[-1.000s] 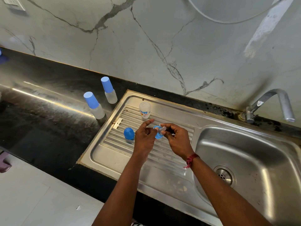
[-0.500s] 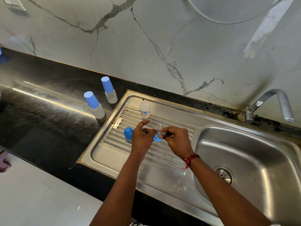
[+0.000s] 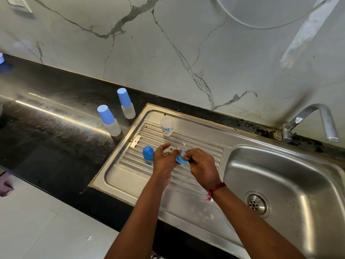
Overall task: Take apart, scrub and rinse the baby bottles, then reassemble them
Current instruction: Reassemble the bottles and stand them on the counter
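Over the drainboard our left hand pinches the rim of the ring, probably light and stiff, and our right hand pinches the soft, probably slippery teat.

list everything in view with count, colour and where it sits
capped bottles: 2, clear with blue caps, upright on the counter left of the sink
open bottle: 1, clear with print, upright at the back of the drainboard
blue cap: 1, blue, on the drainboard beside the left hand
ring with teat: 1, blue ring and clear teat, held between both hands
sink: 1, steel, basin on the right
tap: 1, steel, behind the basin
counter: 1, black
left hand: 1, fingers pinch the ring
right hand: 1, red thread at the wrist, fingers pinch the teat end
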`<state>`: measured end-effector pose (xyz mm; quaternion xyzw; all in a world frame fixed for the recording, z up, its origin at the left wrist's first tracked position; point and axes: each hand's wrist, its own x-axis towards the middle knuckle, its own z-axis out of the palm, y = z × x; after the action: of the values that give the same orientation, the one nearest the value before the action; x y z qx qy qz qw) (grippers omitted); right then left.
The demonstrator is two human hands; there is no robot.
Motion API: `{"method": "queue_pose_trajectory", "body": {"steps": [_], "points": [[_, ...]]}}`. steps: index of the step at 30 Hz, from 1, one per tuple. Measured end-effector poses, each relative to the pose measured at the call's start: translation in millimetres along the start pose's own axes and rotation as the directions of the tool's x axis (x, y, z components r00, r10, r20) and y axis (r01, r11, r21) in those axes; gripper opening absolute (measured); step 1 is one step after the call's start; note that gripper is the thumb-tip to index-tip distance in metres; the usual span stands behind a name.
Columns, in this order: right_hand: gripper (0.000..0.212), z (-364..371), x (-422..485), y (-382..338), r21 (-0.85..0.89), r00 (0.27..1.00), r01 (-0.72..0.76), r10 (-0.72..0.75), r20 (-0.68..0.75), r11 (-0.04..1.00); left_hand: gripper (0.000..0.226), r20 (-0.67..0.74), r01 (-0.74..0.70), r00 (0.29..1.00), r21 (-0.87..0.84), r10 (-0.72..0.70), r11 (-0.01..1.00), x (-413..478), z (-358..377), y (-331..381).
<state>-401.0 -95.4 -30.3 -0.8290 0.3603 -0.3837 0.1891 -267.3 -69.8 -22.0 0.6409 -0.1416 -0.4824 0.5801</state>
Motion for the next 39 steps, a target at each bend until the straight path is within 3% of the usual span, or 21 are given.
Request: {"method": "queue_pose_trajectory", "body": {"steps": [7,9,12,14,19,22,26,29,34,39], "points": [[0.02,-2.0,7.2,-1.1,0.084,0.997,-0.062,0.059,0.039,0.995,0.041,0.092,0.03,0.995,-0.041,-0.026,0.999,-0.9,-9.4,9.3],[0.033,-4.7,9.8,-5.0,0.164,0.982,-0.183,0.172,0.081,0.969,0.036,0.128,0.041,0.991,-0.048,-0.034,0.998,-2.6,-13.6,9.9],[0.056,-11.9,15.0,-9.3,0.363,0.893,-0.449,0.393,0.222,0.816,0.032,0.143,0.056,0.989,-0.101,-0.041,0.993,-4.1,-18.0,11.8],[0.063,-13.9,17.3,-9.9,0.388,0.853,-0.52,0.445,0.271,0.761,0.03,0.151,0.068,0.988,-0.156,-0.045,0.985,-5.9,-19.5,14.3],[0.038,-11.6,18.3,-9.3,0.318,0.865,-0.5,0.447,0.229,0.805,0.026,0.149,0.079,0.987,-0.176,-0.052,0.981,-12.4,-14.9,16.2],[0.025,-10.0,15.6,-2.8,0.36,0.846,-0.533,0.485,0.223,0.765,0.013,0.129,0.068,0.99,-0.149,-0.049,0.986,-14.0,-13.0,17.1],[0.025,-15.9,12.7,-3.3,0.501,0.78,-0.621,0.539,0.319,0.603,0.013,0.11,0.034,0.994,-0.063,-0.027,0.997,-19.7,-18.0,16.4],[0.026,-20.8,9.9,-3.4,0.565,0.754,-0.65,0.523,0.398,0.507,0.025,0.179,0.03,0.983,0.009,-0.032,0.999,-29.4,-22.6,13.3],[0.027,-26.0,1.7,-0.4,0.596,0.742,-0.666,0.484,0.464,0.449,0.041,0.236,0.005,0.972,0.017,-0.009,1.0,-46.2,-24.3,8.6],[0.032,-26.8,-8.7,0.0,0.609,0.722,-0.688,0.46,0.517,0.395,0.025,0.124,-0.072,0.99,0.055,0.065,0.996,-56.6,-21.4,-4.5]]}}
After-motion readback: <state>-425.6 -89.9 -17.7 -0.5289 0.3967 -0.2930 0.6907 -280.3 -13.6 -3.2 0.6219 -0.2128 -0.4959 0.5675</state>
